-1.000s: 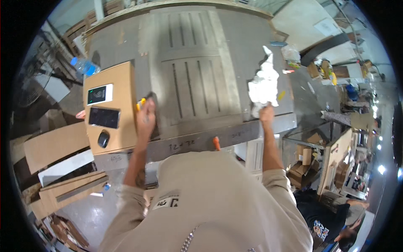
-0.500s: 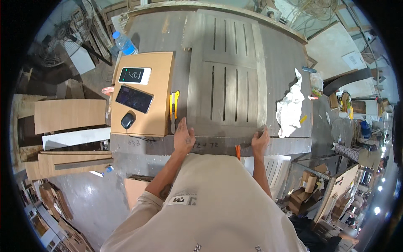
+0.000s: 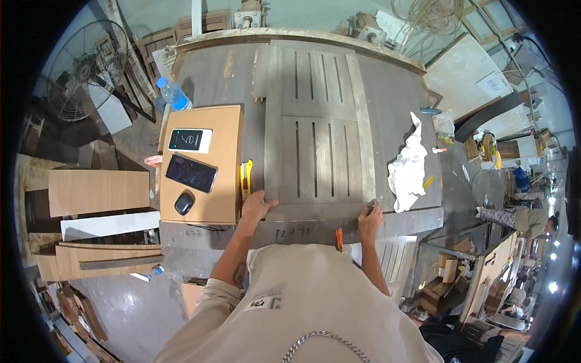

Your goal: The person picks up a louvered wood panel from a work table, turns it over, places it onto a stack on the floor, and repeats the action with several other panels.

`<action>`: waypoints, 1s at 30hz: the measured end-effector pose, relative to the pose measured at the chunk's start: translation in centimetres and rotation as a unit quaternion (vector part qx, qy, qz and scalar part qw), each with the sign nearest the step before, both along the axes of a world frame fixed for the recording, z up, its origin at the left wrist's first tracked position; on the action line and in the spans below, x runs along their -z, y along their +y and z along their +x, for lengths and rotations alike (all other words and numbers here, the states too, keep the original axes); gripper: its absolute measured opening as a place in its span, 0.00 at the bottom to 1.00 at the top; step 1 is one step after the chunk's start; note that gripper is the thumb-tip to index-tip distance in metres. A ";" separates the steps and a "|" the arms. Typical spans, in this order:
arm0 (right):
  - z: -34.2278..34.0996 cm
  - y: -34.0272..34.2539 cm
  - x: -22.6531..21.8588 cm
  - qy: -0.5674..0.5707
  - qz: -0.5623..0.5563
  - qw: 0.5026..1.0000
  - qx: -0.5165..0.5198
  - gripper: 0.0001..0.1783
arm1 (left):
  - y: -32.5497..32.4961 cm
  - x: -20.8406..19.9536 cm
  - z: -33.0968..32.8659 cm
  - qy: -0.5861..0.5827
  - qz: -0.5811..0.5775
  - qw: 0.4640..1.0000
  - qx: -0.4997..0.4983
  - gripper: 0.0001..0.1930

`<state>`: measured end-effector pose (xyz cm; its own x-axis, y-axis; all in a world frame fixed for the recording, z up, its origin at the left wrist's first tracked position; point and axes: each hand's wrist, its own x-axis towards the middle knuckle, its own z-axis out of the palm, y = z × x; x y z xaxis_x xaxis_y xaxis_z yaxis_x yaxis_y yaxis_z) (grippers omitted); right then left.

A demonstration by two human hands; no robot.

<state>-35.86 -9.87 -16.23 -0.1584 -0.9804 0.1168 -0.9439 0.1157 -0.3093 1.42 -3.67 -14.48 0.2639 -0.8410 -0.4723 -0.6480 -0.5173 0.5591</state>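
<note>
A grey-brown slatted wooden door panel point(image 3: 290, 124) lies flat on the workbench, its long slots running away from me. At its near left corner my left hand point(image 3: 256, 207) is closed on the edge, with the thumb lying over the top face. My right hand point(image 3: 370, 219) grips the near right corner with curled fingers; the fingertips are partly hidden. Just beyond my left hand rests a yellow utility knife point(image 3: 246, 179). An orange-handled tool point(image 3: 339, 239) sticks out at the bench's front edge, between my hands.
On the left, a cardboard box point(image 3: 227, 163) carries a phone point(image 3: 191, 173), a white device point(image 3: 203, 141) and a black case point(image 3: 184, 203). A water bottle point(image 3: 174, 94) stands behind it. A crumpled white cloth point(image 3: 408, 169) lies right of the panel. A fan point(image 3: 88, 69) stands far left.
The view has tilted, so the bench sits lower in the picture. My left hand has gone from lying along the panel's side to holding its corner, thumb on top. My right hand stays at its corner.
</note>
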 end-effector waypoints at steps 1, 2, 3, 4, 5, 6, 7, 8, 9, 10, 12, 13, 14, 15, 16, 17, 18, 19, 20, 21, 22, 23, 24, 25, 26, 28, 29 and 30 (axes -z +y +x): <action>0.0 0.1 0.0 -0.001 -0.004 1.000 0.001 0.27 | 0.2 0.1 0.2 0.022 -0.001 1.000 0.004 0.24; 0.1 0.0 0.1 0.002 -0.011 1.000 0.004 0.27 | 0.4 0.6 0.3 0.021 -0.007 1.000 0.006 0.24; 0.1 0.0 0.3 0.005 -0.017 1.000 0.006 0.27 | 0.8 1.1 0.2 0.030 -0.044 0.999 -0.004 0.23; 0.3 -0.1 0.3 0.003 -0.022 1.000 0.007 0.27 | 1.2 1.6 0.3 0.038 -0.080 0.996 -0.013 0.23; 0.3 0.0 0.2 0.005 -0.019 1.000 0.006 0.27 | 1.4 1.8 0.4 0.037 -0.085 0.996 -0.011 0.23; 0.3 0.0 0.2 0.008 -0.016 1.000 0.005 0.27 | 1.6 2.0 0.6 0.042 -0.110 0.993 -0.003 0.20; 0.3 0.0 0.1 0.007 -0.021 1.000 0.008 0.27 | 1.8 2.1 0.7 0.048 -0.134 0.990 0.006 0.18; 0.2 0.0 0.1 0.002 -0.017 1.000 0.008 0.27 | 2.1 2.4 0.8 0.047 -0.139 0.989 0.010 0.18; 0.1 0.0 0.2 -0.003 -0.013 1.000 0.009 0.28 | 2.5 2.6 0.9 0.042 -0.136 0.990 0.026 0.15; -0.1 -0.1 0.3 -0.004 -0.019 1.000 0.014 0.28 | 2.8 2.7 0.8 0.036 -0.133 0.990 0.044 0.12; -0.9 -0.1 0.6 -0.010 0.019 1.000 0.013 0.29 | 3.4 1.7 -0.6 0.034 -0.146 0.989 0.016 0.12; -1.0 -0.1 0.5 -0.011 0.016 1.000 0.018 0.29 | 3.8 1.2 -1.4 0.030 -0.152 0.988 -0.021 0.13; -0.8 -0.2 0.3 -0.032 0.029 0.999 0.012 0.30 | 4.1 1.3 -2.3 0.030 -0.155 0.987 -0.017 0.13; -0.6 -0.2 0.1 -0.054 0.041 0.998 0.007 0.31 | 4.2 1.4 -3.2 0.009 -0.154 0.988 -0.032 0.17; -0.3 -0.1 -0.1 -0.055 0.038 0.998 0.012 0.31 | 4.3 1.6 -4.2 -0.011 -0.153 0.987 -0.047 0.22; 0.0 -0.2 -0.3 -0.048 0.042 0.998 0.007 0.31 | 4.6 2.0 -5.4 -0.011 -0.157 0.987 -0.043 0.22; 0.3 -0.1 -0.6 -0.041 0.047 0.998 0.003 0.32 | 4.9 2.4 -6.5 -0.055 -0.182 0.981 -0.041 0.26; 0.1 -0.1 -0.4 -0.042 0.042 0.998 0.011 0.32 | 4.6 2.0 -7.3 -0.097 -0.207 0.973 -0.036 0.30; 0.0 -0.2 -0.2 -0.046 0.031 0.998 0.007 0.32 | 4.2 1.7 -7.3 -0.095 -0.213 0.972 -0.029 0.30; -0.2 -0.2 -0.1 -0.050 0.019 0.999 0.003 0.32 | 3.9 1.3 -7.3 -0.027 -0.188 0.979 -0.068 0.31; -0.1 -0.2 -0.3 -0.053 0.016 0.998 0.008 0.32 | 3.7 0.8 -7.0 0.039 -0.160 0.980 -0.108 0.33; 0.5 -0.2 -0.9 -0.058 0.041 0.997 0.014 0.33 | 3.8 2.0 -6.1 0.035 -0.164 0.980 -0.109 0.33; 1.2 -0.4 -1.6 -0.062 0.067 0.996 0.020 0.34 | 3.8 3.9 -5.1 0.193 -0.178 0.942 -0.209 0.34; 1.1 -0.9 -1.9 -0.065 0.063 0.996 0.024 0.34 | 3.7 5.1 -4.8 0.349 -0.184 0.870 -0.295 0.36; 0.1 -1.5 -1.8 -0.106 0.093 0.989 0.040 0.37 | 2.9 3.3 -4.9 0.353 -0.181 0.873 -0.283 0.36; -1.0 -2.1 -2.0 -0.151 0.121 0.979 0.059 0.40 | 1.6 -0.2 -4.6 0.326 -0.083 0.846 -0.413 0.25; -0.8 -2.3 -2.6 -0.171 0.098 0.979 0.057 0.39 | 1.7 0.3 -3.5 0.323 -0.086 0.847 -0.414 0.25; -0.6 -2.3 -3.2 -0.190 0.075 0.977 0.054 0.39 | 1.8 1.3 -1.7 0.361 -0.041 0.850 -0.381 0.18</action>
